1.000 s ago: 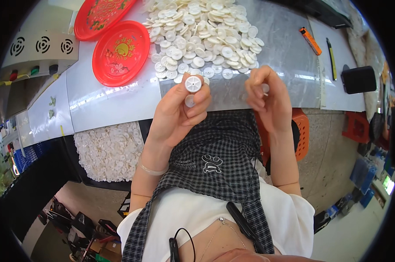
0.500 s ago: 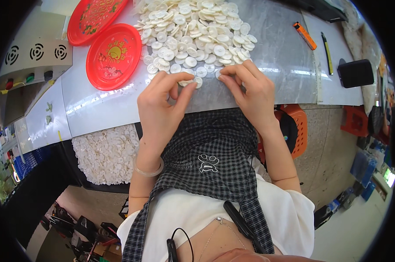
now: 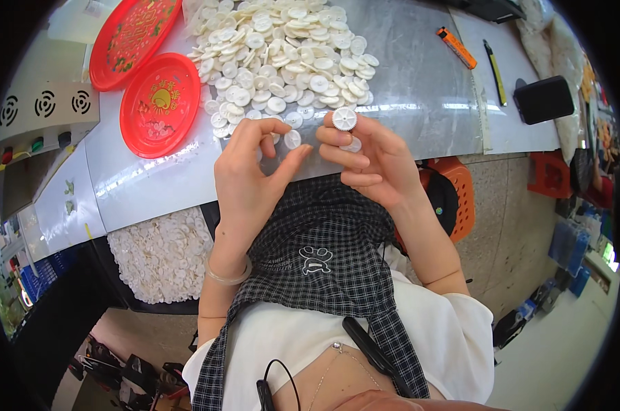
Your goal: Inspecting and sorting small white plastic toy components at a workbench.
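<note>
A white toothed plastic gear wheel (image 3: pixel 345 119) is pinched in the fingertips of my right hand (image 3: pixel 375 154), raised above the table with its spoked face up. Another white disc (image 3: pixel 351 144) shows between that hand's fingers; I cannot tell whether it is held or lies beneath. My left hand (image 3: pixel 251 161) hovers at the near side of the heap, thumb and index finger apart. Between their tips is a small white wheel (image 3: pixel 293 139), which seems to lie on the table. Beyond both hands spreads a big heap of similar white wheels (image 3: pixel 282 58).
Two red plates (image 3: pixel 160 140) overlap at the left, near a beige box with knobs (image 3: pixel 46 106). At the right lie an orange packet (image 3: pixel 456 48), a yellow-black cutter knife (image 3: pixel 495 72) and a black phone-like device (image 3: pixel 544 100). Below the table edge, a bin holds white parts (image 3: pixel 160 257).
My right hand has lifted and turned, bringing up a gear wheel from the heap's near edge. My left thumb and index finger have parted. The whole view has shifted slightly.
</note>
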A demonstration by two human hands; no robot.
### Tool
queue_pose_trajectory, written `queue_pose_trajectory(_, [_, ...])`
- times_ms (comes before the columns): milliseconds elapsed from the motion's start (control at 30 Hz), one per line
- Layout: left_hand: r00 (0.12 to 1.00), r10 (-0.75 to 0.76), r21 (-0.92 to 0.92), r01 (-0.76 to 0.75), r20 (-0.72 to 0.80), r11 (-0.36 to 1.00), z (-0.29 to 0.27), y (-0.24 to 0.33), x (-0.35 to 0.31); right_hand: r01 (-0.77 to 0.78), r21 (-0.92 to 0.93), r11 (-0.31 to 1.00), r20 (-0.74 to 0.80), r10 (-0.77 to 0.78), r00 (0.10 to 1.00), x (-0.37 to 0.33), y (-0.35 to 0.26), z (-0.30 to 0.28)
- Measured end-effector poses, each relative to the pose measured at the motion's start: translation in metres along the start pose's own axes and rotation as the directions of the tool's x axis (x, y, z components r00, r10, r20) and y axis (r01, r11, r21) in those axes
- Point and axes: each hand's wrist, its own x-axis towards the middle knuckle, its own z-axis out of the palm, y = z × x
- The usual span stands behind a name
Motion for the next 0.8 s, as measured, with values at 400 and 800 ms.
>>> queue_pose_trajectory(400, [0.993,-0.09,-0.539,0.12,0.083,0.834,-0.003,-0.013,-0.016,0.357,-0.425,0.832,0.103,-0.348,0.932,0.008,0.004,0.001])
queue_pose_trajectory(800, [0.99,-0.138,-0.605,0.132,0.036,0.786,-0.003,-0.017,-0.021,0.111,-0.807,-0.58,0.475,-0.527,0.705,0.037,0.02,0.001])
